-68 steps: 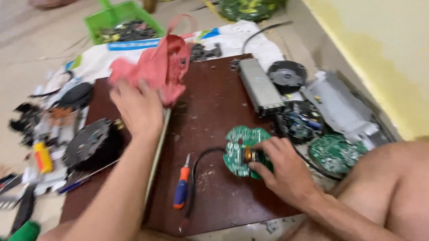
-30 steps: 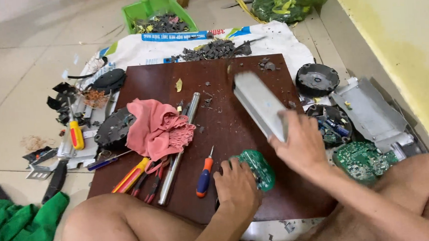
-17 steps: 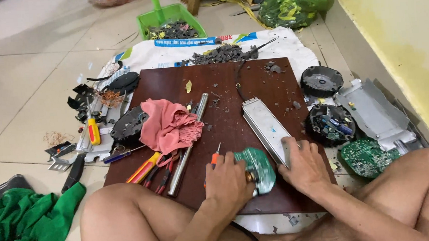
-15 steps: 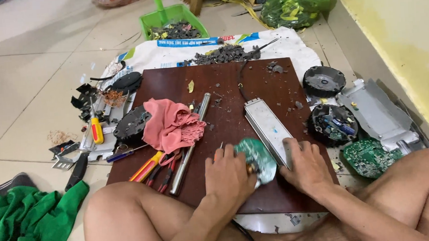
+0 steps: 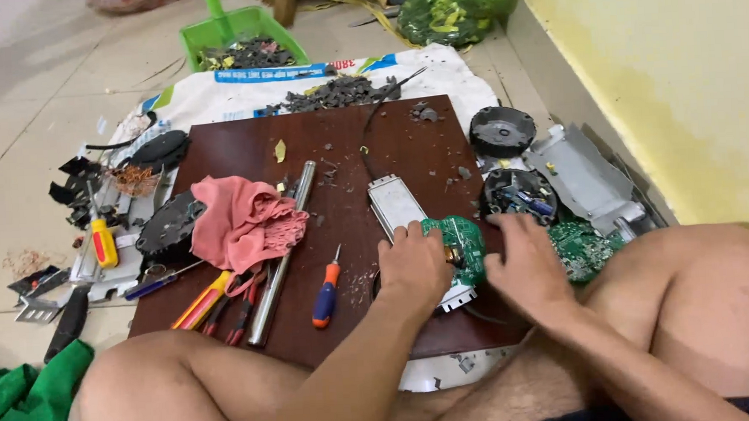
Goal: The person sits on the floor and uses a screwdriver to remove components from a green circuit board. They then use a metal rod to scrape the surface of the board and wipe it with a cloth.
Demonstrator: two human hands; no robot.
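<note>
Two hands are now down together at the near edge of the dark brown board (image 5: 243,153), where a second ago your right one was still setting the long grey metal casing (image 5: 394,203) in place. Your left hand (image 5: 413,264) lies palm-down with its fingers curled over the left rim of the round green circuit board (image 5: 460,247), pressing it against the near end of that casing; whether the fingers pinch the rim or merely rest on it, the view from above does not let you tell. Your right hand (image 5: 524,267) has let go of the casing and now sits just beside the circuit board's right side, fingers loosely spread and flat, closed on nothing. So the casing has settled lengthwise on the wood, its far end towards the scattered grey scraps (image 5: 338,91), and the circuit board has ended up between your two hands. The orange-handled screwdriver (image 5: 325,290) lies untouched to your left, near the steel rod (image 5: 278,254) and the pink rag (image 5: 243,222). A second green circuit board (image 5: 583,246) rests off the wood by your right knee.
</note>
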